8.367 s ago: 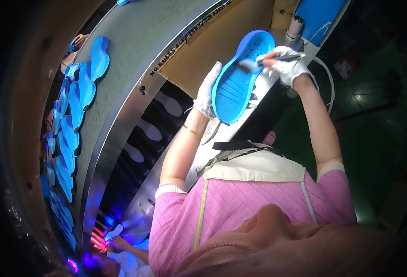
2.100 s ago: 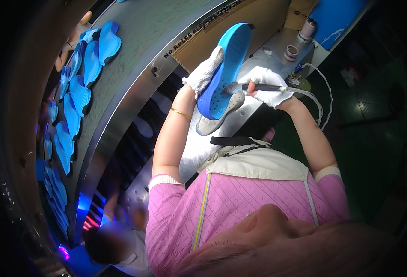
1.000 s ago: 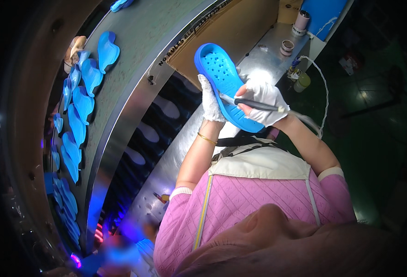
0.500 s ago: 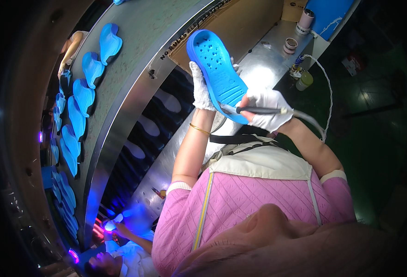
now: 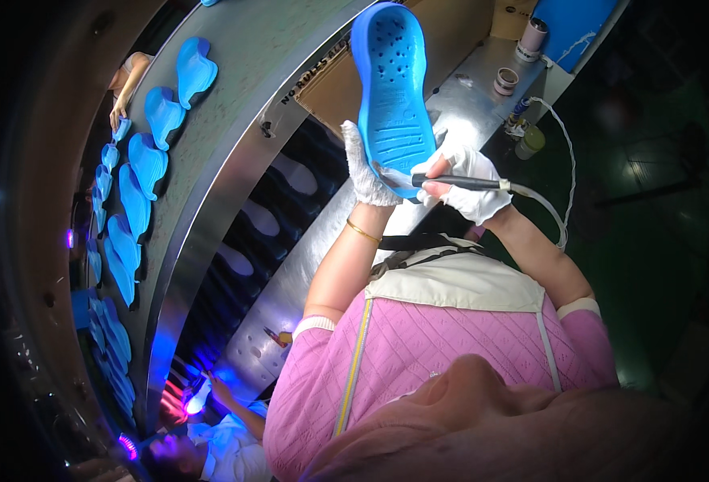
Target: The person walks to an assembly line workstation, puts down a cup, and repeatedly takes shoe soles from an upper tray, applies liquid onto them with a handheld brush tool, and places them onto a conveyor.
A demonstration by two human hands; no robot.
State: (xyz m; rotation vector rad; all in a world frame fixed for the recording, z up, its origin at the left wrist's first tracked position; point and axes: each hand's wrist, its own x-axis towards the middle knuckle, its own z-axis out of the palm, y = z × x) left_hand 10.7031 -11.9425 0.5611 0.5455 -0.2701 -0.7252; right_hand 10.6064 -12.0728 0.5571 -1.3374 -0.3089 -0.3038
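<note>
My left hand (image 5: 366, 170), in a white glove, holds a blue foam clog sole (image 5: 394, 96) at its near end. The sole is tilted, its inner face turned up, with small holes in the far part and ridges nearer me. My right hand (image 5: 473, 189), gloved with some bare fingertips showing, grips a black-handled brush (image 5: 455, 182) with a thin hose at its back end. The brush's pale tip lies inside the near end of the sole, by the rim. Part of the left hand's fingers is hidden behind the sole.
On the left a grey conveyor belt (image 5: 202, 145) carries several blue shoe parts (image 5: 149, 165). A cardboard box (image 5: 334, 84) and metal bench (image 5: 467, 104) lie beyond the sole. Tape rolls (image 5: 506, 79) and a capped jar (image 5: 529, 143) are at right. Co-workers' arms (image 5: 132, 84) show at left.
The sole and my left hand have moved up and right, and the sole has turned more upright. The brush tip stays at the near end. A co-worker's hand has lowered to the belt.
</note>
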